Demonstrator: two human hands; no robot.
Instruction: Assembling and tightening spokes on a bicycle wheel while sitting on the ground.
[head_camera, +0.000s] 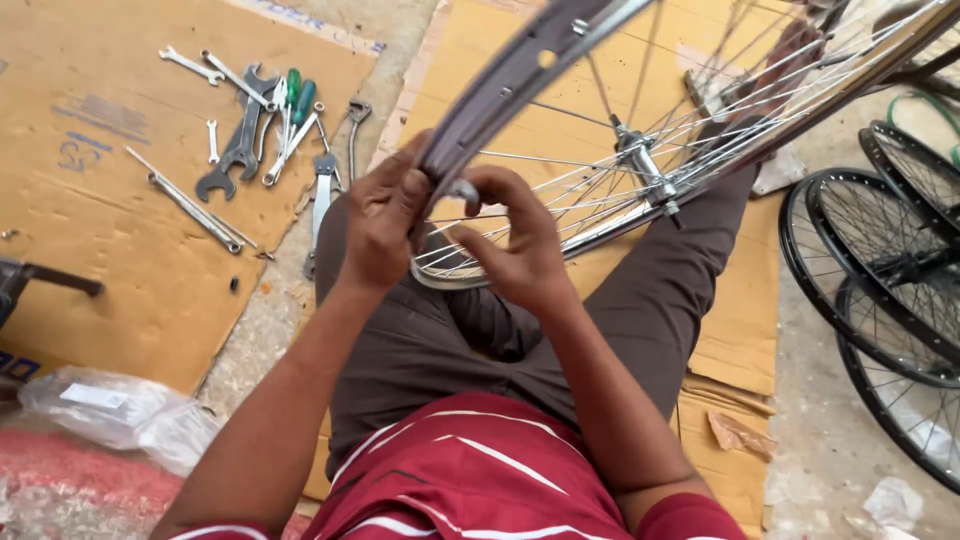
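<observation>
A bare metal bicycle wheel rim (520, 70) with silver spokes and a hub (645, 165) is held up over my lap. My left hand (382, 215) grips the rim's near edge from the left. My right hand (515, 240) pinches a small silver tool (463, 190) against the rim beside the left hand. I sit cross-legged in brown trousers (430, 345) and a red striped shirt on cardboard (740, 320).
Spanners, green-handled screwdrivers (298, 100) and pliers (322, 190) lie on a cardboard sheet (110, 260) at the left. Black spoked wheels (880, 270) lie stacked at the right. A clear plastic bag (115, 410) lies at the lower left.
</observation>
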